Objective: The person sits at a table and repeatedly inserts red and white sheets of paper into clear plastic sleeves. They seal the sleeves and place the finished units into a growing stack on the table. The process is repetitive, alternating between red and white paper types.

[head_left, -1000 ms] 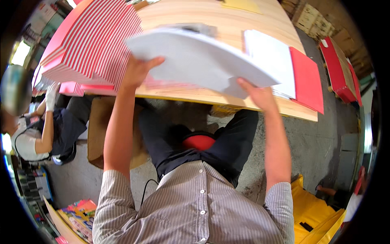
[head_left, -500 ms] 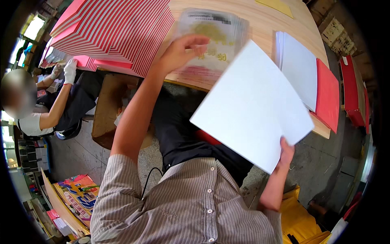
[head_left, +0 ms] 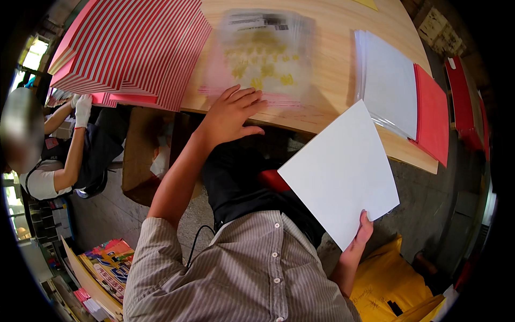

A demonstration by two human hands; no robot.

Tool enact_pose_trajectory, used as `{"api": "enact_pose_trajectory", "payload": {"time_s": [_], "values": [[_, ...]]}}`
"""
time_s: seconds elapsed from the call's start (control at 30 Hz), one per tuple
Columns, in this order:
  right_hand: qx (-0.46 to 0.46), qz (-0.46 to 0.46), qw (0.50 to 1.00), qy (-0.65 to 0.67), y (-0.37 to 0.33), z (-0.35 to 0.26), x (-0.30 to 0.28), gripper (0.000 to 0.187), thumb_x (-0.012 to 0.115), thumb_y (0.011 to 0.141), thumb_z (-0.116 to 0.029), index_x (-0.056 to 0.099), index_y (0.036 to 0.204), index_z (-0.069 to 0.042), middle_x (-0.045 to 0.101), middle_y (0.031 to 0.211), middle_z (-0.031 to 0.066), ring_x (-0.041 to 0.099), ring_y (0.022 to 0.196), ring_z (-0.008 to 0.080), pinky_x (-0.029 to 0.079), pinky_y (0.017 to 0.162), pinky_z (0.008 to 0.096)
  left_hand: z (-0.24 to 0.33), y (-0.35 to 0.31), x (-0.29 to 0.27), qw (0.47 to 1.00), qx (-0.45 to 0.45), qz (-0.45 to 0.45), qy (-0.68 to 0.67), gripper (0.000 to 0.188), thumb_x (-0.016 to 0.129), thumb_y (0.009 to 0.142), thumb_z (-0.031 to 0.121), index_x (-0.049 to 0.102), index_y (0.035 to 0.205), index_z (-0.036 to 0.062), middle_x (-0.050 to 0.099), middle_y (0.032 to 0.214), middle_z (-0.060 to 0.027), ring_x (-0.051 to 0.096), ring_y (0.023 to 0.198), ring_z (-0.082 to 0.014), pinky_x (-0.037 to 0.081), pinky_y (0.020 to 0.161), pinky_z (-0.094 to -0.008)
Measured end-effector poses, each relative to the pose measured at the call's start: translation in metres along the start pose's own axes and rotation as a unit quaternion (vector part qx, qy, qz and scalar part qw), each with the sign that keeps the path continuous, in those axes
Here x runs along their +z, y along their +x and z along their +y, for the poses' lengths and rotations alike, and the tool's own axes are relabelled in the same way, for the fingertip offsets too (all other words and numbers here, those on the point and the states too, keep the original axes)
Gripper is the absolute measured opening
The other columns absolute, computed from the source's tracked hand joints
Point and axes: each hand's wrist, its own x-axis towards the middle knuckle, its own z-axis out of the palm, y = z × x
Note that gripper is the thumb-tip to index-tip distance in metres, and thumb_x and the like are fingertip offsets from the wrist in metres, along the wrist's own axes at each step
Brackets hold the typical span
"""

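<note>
My right hand [head_left: 360, 236] holds a blank white sheet [head_left: 341, 172] by its lower corner, down beside my lap and off the table edge. My left hand [head_left: 232, 114] lies flat with fingers spread on the near edge of a clear plastic bag [head_left: 265, 53] with yellow and pink printing, which lies on the wooden table [head_left: 327, 91]. The bag looks blurred.
A fanned stack of red-and-white striped sheets [head_left: 129, 48] covers the table's left. A stack of white sheets [head_left: 389, 80] on red sheets [head_left: 432, 112] lies at the right. Another person with a white glove [head_left: 81, 110] sits at left. A yellow crate [head_left: 397, 290] stands by my right side.
My right hand lowered the white sheet farther off the table toward my right side. My left hand settled onto the plastic bag's near edge.
</note>
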Motion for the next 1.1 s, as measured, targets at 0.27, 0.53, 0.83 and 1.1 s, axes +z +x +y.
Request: {"api": "enact_pose_trajectory", "payload": {"time_s": [0.27,0.53,0.83,1.1], "values": [[0.001,-0.023,1.0,-0.015,0.012,0.006,-0.019,0.059,0.064,0.092,-0.022,0.042,0.141,0.003,0.06,0.128,0.0179,0.062,0.112,0.0349,0.053,0.095,0.0477,0.014,0.001,0.007,0.998,-0.01,0.062,0.004,0.034,0.072,0.086,0.028,0.069,0.117,0.0126,0.064,0.13,-0.0041,0.056,0.123,-0.0241,0.043,0.103,-0.04],[0.012,-0.001,1.0,-0.004,0.004,0.006,-0.016,0.058,0.064,0.092,-0.023,0.044,0.14,0.004,0.061,0.127,0.0181,0.064,0.111,0.0343,0.053,0.095,0.0469,0.02,0.005,0.012,0.997,-0.036,0.057,-0.046,0.032,0.078,0.08,0.026,0.071,0.108,0.0117,0.068,0.115,-0.0018,0.061,0.111,-0.0235,0.048,0.096,-0.0377],[0.01,0.008,1.0,-0.018,-0.001,0.006,-0.012,0.059,0.065,0.091,-0.023,0.044,0.14,0.003,0.061,0.126,0.0166,0.063,0.111,0.0326,0.053,0.094,0.0454,0.017,0.01,0.011,0.991,-0.054,0.069,-0.104,0.032,0.079,0.077,0.023,0.072,0.105,0.0099,0.066,0.117,-0.0047,0.06,0.112,-0.0258,0.048,0.097,-0.0395],[0.035,0.016,0.999,-0.003,0.001,0.005,-0.009,0.059,0.068,0.086,-0.014,0.048,0.139,0.0,0.059,0.127,0.013,0.06,0.113,0.0294,0.05,0.097,0.0428,0.013,0.023,0.021,0.998,-0.024,0.058,-0.019,0.023,0.071,0.084,0.015,0.071,0.106,0.0105,0.067,0.112,-0.0033,0.062,0.107,-0.0242,0.051,0.092,-0.0393]]}}
